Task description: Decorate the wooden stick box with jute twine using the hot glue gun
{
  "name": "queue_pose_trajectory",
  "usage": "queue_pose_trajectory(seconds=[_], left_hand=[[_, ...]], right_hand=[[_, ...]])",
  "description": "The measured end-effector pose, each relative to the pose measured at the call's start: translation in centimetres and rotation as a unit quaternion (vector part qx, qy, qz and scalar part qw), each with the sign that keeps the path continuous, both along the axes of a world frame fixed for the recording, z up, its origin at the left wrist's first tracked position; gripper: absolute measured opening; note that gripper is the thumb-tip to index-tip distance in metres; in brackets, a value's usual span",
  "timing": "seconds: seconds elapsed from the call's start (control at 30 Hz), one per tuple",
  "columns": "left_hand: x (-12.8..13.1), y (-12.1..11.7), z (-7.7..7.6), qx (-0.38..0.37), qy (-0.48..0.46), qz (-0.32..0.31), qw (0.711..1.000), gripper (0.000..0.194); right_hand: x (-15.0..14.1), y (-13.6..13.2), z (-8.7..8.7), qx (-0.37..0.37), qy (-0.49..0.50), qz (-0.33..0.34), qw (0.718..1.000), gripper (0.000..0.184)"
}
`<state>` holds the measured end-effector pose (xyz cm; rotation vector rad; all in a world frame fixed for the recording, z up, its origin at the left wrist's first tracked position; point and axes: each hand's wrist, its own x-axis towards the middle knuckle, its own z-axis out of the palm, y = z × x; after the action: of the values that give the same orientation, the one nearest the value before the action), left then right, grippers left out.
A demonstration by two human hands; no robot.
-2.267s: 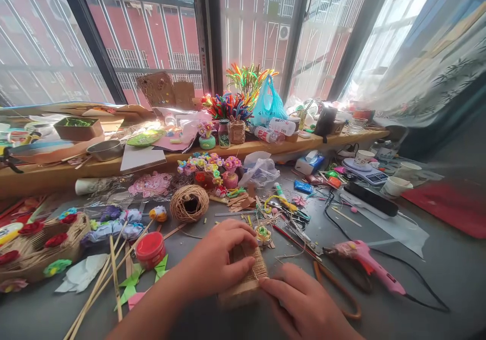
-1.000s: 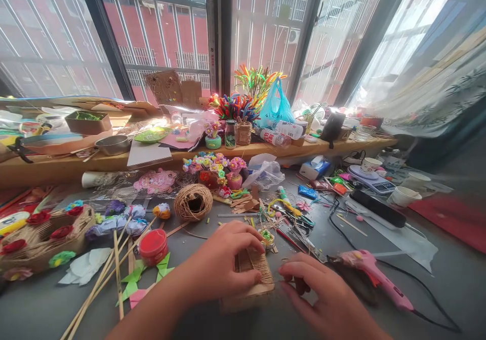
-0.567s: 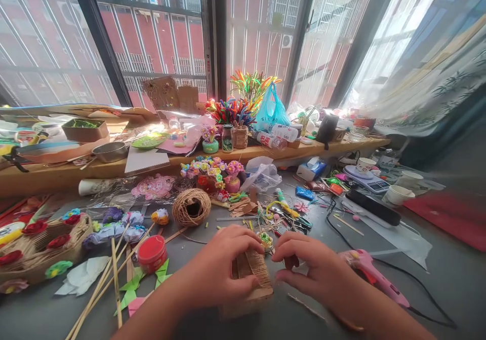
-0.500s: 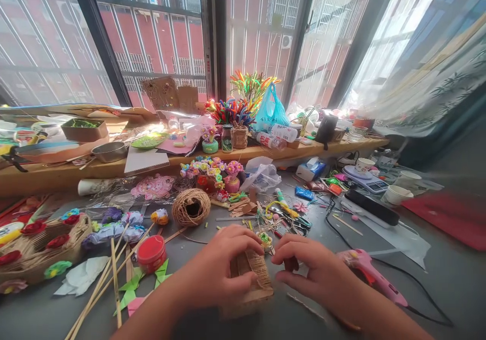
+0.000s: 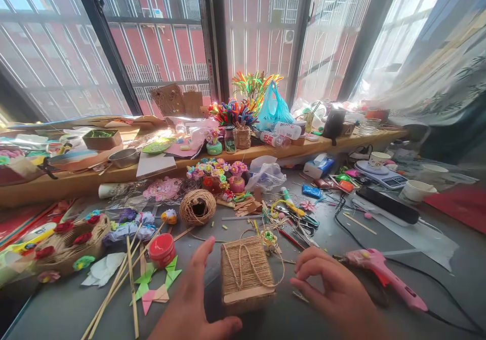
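A small box wrapped in jute twine [image 5: 246,271] stands on the grey table [image 5: 436,284] in front of me, with a bare wooden strip along its front edge. A loose loop of twine hangs off its right side. My left hand [image 5: 195,299] lies open beside the box's left face, fingers stretched forward and thumb close to its front corner. My right hand [image 5: 334,289] hovers just right of the box, fingers loosely curled and apart, touching nothing that I can see.
A ball of twine [image 5: 197,207] sits behind the box. A red-lidded jar [image 5: 162,246], bamboo sticks [image 5: 127,284] and a flower basket [image 5: 66,246] lie left. A pink glue gun [image 5: 379,269] with its cord, scissors [image 5: 304,219] and a black power strip [image 5: 387,205] lie right.
My left hand has let go of the box top and opened beside it. My right hand has drawn back to the right. The box now stands with its twine-wrapped face showing.
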<state>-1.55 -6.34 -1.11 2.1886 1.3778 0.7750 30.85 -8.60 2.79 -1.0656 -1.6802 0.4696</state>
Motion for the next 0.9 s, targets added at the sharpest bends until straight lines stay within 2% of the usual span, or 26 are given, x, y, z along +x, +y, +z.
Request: queue_pose_trajectory(seconds=[0.03,0.1,0.2,0.33,0.4,0.5,0.63,0.77,0.83,0.9], left_hand=[[0.2,-0.3,-0.8,-0.031,-0.022,0.003,0.999,0.14],[1.0,-0.5,-1.3,-0.101,-0.064,0.016,0.993,0.135],[1.5,0.1,0.3,-0.16,-0.1,0.013,0.982,0.121],[0.0,1.0,3.3,-0.201,-0.089,-0.022,0.975,0.118],[-0.9,1.0,4.0,-0.215,-0.086,-0.027,0.972,0.118],[-1.4,0.6,3.9,-0.218,-0.083,-0.022,0.972,0.115],[-1.5,0.3,3.2,-0.208,-0.084,-0.008,0.975,0.119],[-1.9,0.2,2.7,-0.19,-0.069,-0.017,0.979,0.12],[-1.9,-0.3,2.3,-0.111,-0.051,-0.025,0.992,0.112],[-1.4,-0.9,1.9,0.035,-0.032,-0.046,0.998,0.092]], right_hand=[[-0.1,0.0,0.0,-0.004,0.011,-0.011,1.0,0.021],[-0.1,0.0,0.0,-0.004,0.025,-0.022,0.999,0.022],[0.2,-0.1,0.0,0.001,0.022,-0.025,0.999,0.02],[1.2,-0.6,-0.1,0.011,-0.014,0.002,1.0,0.013],[1.6,-0.7,0.0,0.021,-0.032,0.007,0.999,0.014],[1.7,-0.8,0.0,0.029,-0.045,0.009,0.999,0.019],[1.4,-0.6,0.2,0.021,-0.062,0.017,0.998,0.027],[1.0,-0.4,0.3,0.075,-0.088,0.014,0.993,0.017],[0.6,-0.3,0.2,0.096,-0.121,0.027,0.988,0.017],[0.0,-0.2,-0.1,0.118,-0.157,0.059,0.979,0.019]])
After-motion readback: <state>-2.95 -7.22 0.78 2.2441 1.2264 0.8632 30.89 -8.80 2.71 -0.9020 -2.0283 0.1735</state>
